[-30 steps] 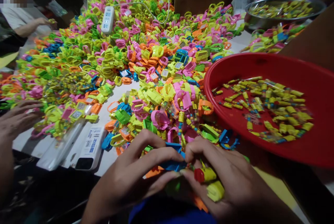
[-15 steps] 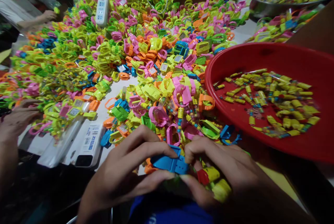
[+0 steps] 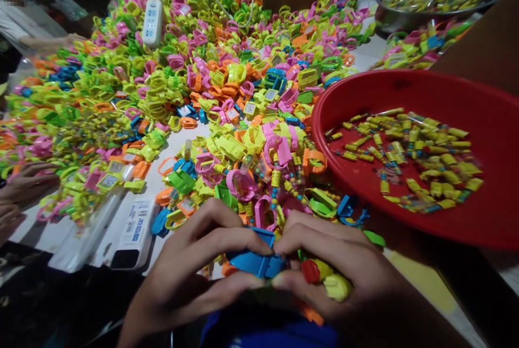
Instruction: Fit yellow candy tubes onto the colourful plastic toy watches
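Observation:
Low in the middle of the view, my left hand (image 3: 190,272) and my right hand (image 3: 344,272) meet, and both pinch a blue plastic toy watch strap (image 3: 253,261) between thumb and fingers. My right hand also keeps several small tubes with yellow and red caps (image 3: 326,279) tucked in its palm. Just beyond my fingers lies a heap of pink, yellow, green and orange plastic straps (image 3: 259,164).
A red basin (image 3: 490,115) with yellow-capped tubes sits at the right, a metal bowl (image 3: 389,15) of the same behind it. A white power strip (image 3: 152,22) lies on the far pile. White boxes (image 3: 133,229) lie near the table edge. Another person's hand (image 3: 24,183) works at left.
The blue strap has been turned and drawn closer between my two hands; my fingers have shifted round it. The view has tilted slightly, and the other person's hand has drawn back left.

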{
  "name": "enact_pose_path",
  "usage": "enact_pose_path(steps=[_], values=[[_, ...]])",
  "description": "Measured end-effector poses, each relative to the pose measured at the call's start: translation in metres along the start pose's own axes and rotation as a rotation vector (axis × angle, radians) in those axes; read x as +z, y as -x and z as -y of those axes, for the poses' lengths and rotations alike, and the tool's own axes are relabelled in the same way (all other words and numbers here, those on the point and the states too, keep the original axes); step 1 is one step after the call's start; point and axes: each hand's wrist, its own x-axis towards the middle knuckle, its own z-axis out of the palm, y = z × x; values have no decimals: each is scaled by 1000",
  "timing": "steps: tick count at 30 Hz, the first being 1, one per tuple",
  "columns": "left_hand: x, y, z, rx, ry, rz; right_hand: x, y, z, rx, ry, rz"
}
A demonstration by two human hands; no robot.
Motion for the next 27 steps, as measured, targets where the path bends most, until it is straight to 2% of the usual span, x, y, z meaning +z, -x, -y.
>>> enact_pose_path(steps=[2, 3, 6, 7, 8, 12, 20, 23, 27], values=[[7, 2, -1, -28, 55, -20, -1, -2, 3, 17, -65, -13], [14, 3, -3, -55, 90, -77, -2, -4, 6, 31, -78, -30], [40, 4, -11, -182, 245, -425, -3, -8, 16, 16, -55, -115], [48, 4, -14, -241, 305, -518, -3, -8, 18, -4, -45, -145], [55, 5, -18, -296, 355, -553, -3, -9, 19, -27, -42, -165], [66, 8, -30, -429, 399, -476, 4, -6, 16, -101, -50, -204], [63, 4, -38, -457, 321, -508, 14, 3, 23, -157, 117, -256], [68, 2, -36, -466, 370, -542, 21, 4, 22, -192, 137, -296], [75, 6, -32, -495, 492, -517, 32, 6, 16, -193, 179, -356]])
